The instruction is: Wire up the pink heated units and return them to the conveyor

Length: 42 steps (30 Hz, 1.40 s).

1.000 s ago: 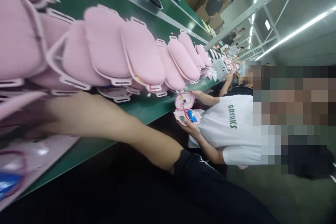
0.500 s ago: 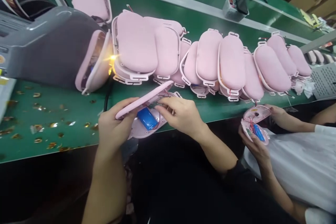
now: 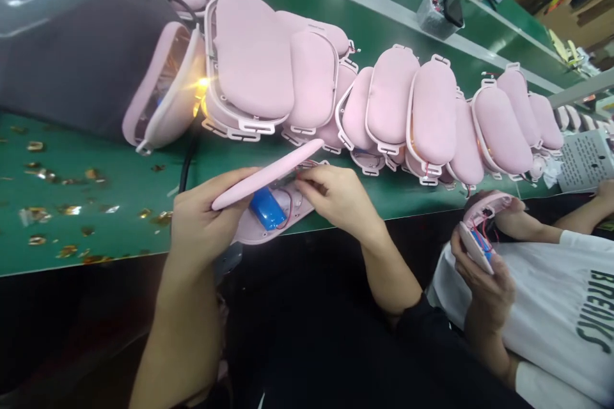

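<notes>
My left hand [image 3: 204, 217] grips an opened pink device: its padded pink cover [image 3: 268, 172] is tilted up over a pink base shell [image 3: 283, 220] at the near edge of the green conveyor belt [image 3: 96, 204]. A blue battery [image 3: 266, 209] with red wires lies in the base. My right hand [image 3: 338, 195] has its fingertips inside the shell, beside the battery, pinching at the wires.
A long row of overlapping pink padded units [image 3: 384, 108] lies across the belt. A grey machine hood [image 3: 81, 45] with a lit spot stands at left. Gold scraps [image 3: 62, 204] litter the belt. A co-worker's hands [image 3: 484, 268] hold another opened unit at right.
The view swung from the co-worker's side onto my own hands and then shifted slightly. My hands stay on the opened device; the co-worker turned their unit more upright.
</notes>
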Available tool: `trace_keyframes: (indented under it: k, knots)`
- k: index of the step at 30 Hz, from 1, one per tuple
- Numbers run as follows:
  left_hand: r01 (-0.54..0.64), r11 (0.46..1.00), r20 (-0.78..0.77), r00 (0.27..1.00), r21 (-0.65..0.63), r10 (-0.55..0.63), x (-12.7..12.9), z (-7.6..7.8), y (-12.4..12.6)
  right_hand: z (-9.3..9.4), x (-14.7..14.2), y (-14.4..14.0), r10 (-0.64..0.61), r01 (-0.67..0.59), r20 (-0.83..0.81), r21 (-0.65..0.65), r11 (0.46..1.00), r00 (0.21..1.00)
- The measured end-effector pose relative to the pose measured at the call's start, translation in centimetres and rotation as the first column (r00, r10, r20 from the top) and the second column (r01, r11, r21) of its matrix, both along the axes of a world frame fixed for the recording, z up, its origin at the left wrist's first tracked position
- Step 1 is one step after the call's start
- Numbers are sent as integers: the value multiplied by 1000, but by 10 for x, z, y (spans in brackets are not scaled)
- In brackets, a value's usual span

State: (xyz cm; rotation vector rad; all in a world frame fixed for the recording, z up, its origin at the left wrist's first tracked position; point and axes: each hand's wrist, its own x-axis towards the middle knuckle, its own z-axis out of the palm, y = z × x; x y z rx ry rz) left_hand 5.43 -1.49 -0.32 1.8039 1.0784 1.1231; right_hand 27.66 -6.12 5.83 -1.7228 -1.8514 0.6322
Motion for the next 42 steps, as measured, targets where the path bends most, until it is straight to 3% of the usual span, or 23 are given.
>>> trace_keyframes:
  k: [4,10,17,25,33,42]
  knots:
    - [24,1000,0,1000,7,-24,1,4,-1,0,19,-3,77,-78,69,11,997,995]
    - [47,996,9,999,70,-48,0,5,-3,-13,21,1,91,-92,48,23,996,995]
    - [115,982,0,993,151,-116,-1,4,-1,-29,20,4,-50,47,187,20,999,981]
    - [115,986,-3,993,118,-116,-1,7,-2,-40,24,12,-36,39,137,-24,999,990]
    - [111,990,27,993,82,-114,-1,6,-2,-35,24,11,-9,16,170,-43,999,985]
    - [152,978,-5,988,145,-153,-5,4,-4,-56,18,4,-91,74,216,87,993,972]
